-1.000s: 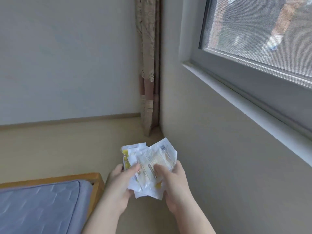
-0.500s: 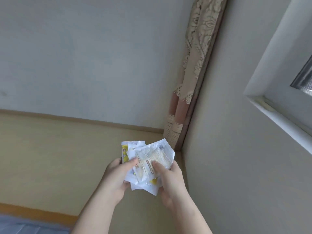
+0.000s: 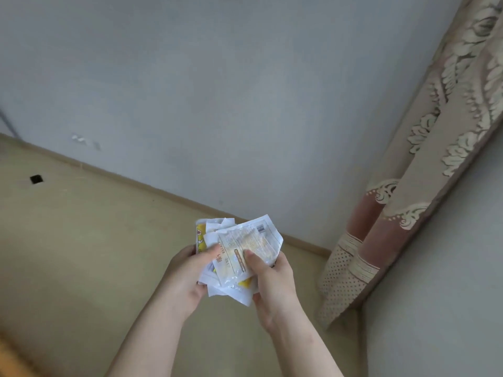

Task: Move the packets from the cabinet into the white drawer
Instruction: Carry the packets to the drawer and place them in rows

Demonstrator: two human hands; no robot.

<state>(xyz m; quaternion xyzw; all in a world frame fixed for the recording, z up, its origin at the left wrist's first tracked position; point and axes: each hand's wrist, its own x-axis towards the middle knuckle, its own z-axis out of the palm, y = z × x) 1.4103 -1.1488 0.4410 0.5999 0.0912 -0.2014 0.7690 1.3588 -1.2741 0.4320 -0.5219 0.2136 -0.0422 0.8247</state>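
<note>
A bundle of packets point(image 3: 246, 247) is held in mid-air between both hands, low in the head view toward 6 o'clock, above a tan floor point(image 3: 81, 254). The bundle is gripped on its 9 o'clock side by the left hand point(image 3: 187, 278), with the thumb laid across the face of the top packet and the fingers curled behind. Its 3 o'clock side is gripped by the right hand point(image 3: 273, 284), whose thumb is pressed onto the same face. The top packet is clear and white with a pale yellow filling; its long axis is tilted from about 7 o'clock to 1 o'clock, and the end with the barcode is pointed toward 1 o'clock. Several more white packets are fanned out behind it, and a yellow-printed one is exposed at the bundle's 10 o'clock edge. How many packets are held cannot be told. A patterned curtain point(image 3: 424, 170) is seen at 3 o'clock against a grey wall point(image 3: 217, 91), and a small dark square point(image 3: 36, 179) is seen on the floor at 9 o'clock.
</note>
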